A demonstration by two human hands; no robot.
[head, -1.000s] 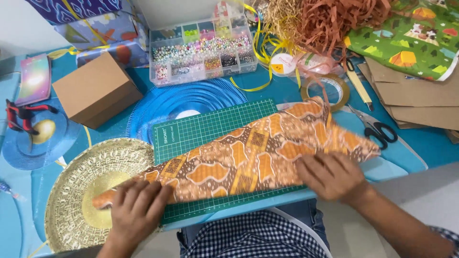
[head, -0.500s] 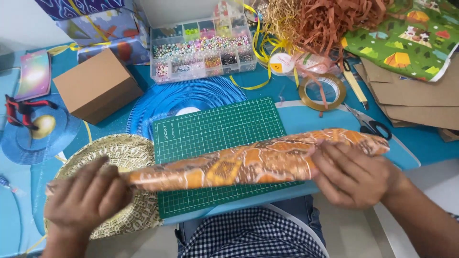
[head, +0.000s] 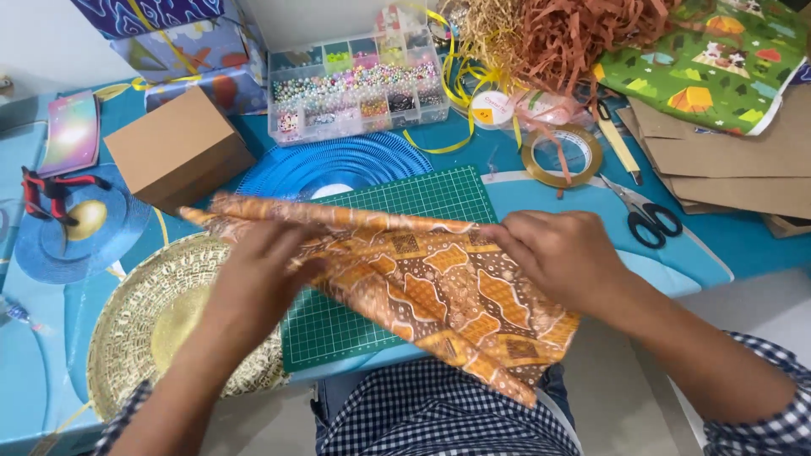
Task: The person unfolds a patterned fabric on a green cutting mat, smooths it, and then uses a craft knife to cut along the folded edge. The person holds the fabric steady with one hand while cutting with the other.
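Observation:
An orange and brown patterned sheet of wrapping paper (head: 439, 295) lies spread over a green cutting mat (head: 405, 203), with one corner hanging off the table's near edge toward my lap. My left hand (head: 262, 270) grips the sheet's upper left part, next to a gold round plate (head: 144, 321). My right hand (head: 562, 253) pinches the sheet's upper right edge. The top edge of the sheet runs as a fold between both hands.
A brown cardboard box (head: 173, 148) and a blue ribbed plate (head: 338, 165) sit behind the mat. A clear bead organizer (head: 355, 84), tape roll (head: 562, 156), black scissors (head: 646, 215), shredded paper (head: 574, 34) and brown sheets (head: 735, 160) fill the back and right.
The paper was rolled into a long tube across the mat. Now it is unrolled and spread open, and both hands have moved up to its top edge.

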